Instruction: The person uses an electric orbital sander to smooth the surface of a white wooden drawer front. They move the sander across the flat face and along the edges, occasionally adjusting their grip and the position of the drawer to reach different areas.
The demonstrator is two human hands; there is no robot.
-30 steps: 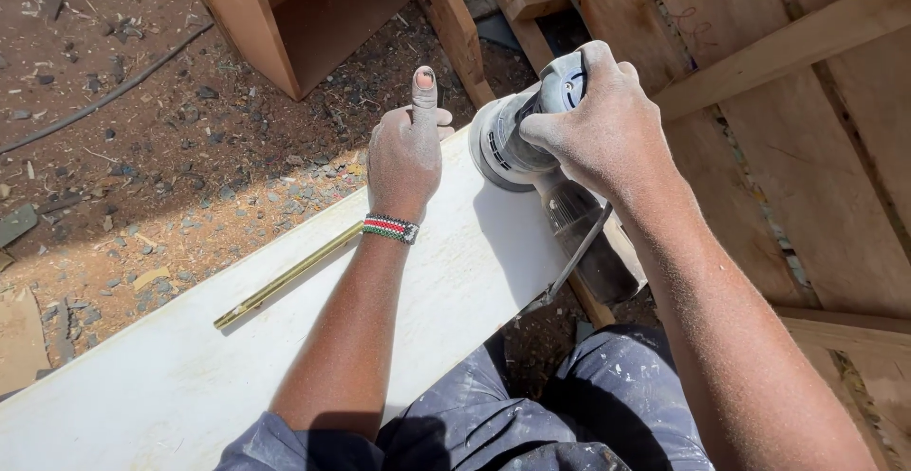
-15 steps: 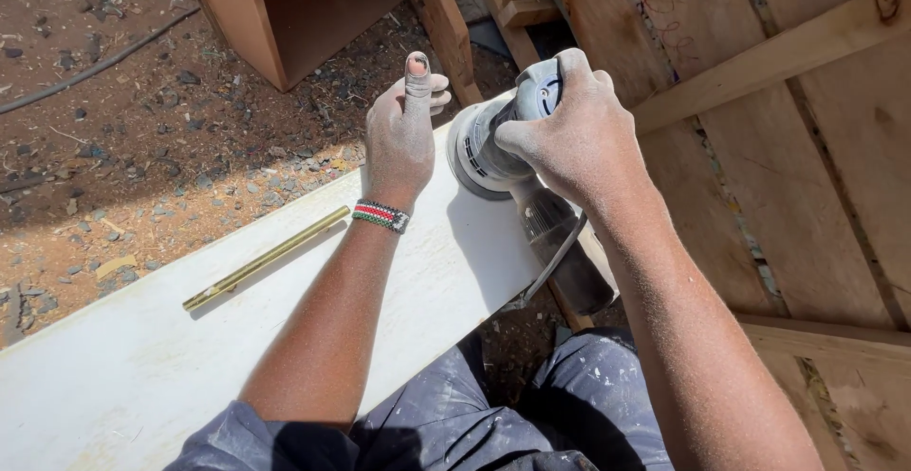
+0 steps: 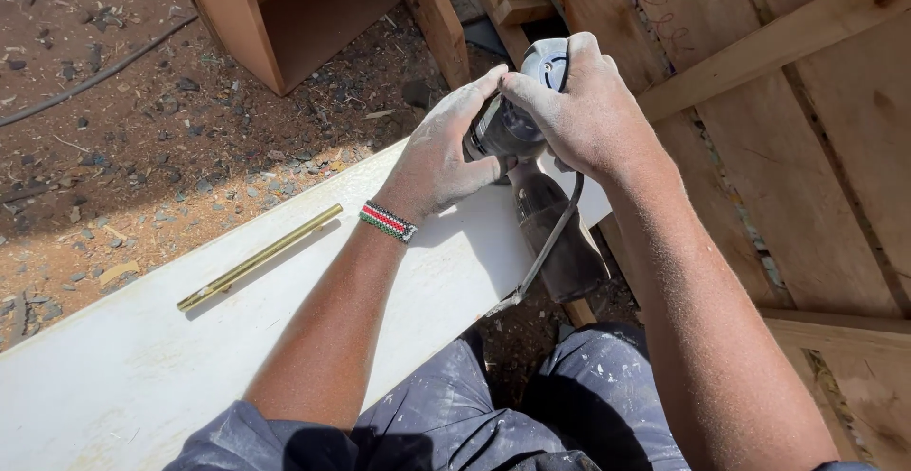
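We hold the sander [image 3: 531, 139] with both hands at the far end of the white board [image 3: 142, 367]. Our right hand [image 3: 579, 110] wraps its top; our left hand [image 3: 441, 158] clasps its side. A brass rod [image 3: 258, 258] lies on the board, well apart.

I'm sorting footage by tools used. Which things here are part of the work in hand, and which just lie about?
In use: power sander, gripped by left hand and right hand; white board beneath it.

Lying about: brass rod on the board; wooden box; dark cable on the ground.
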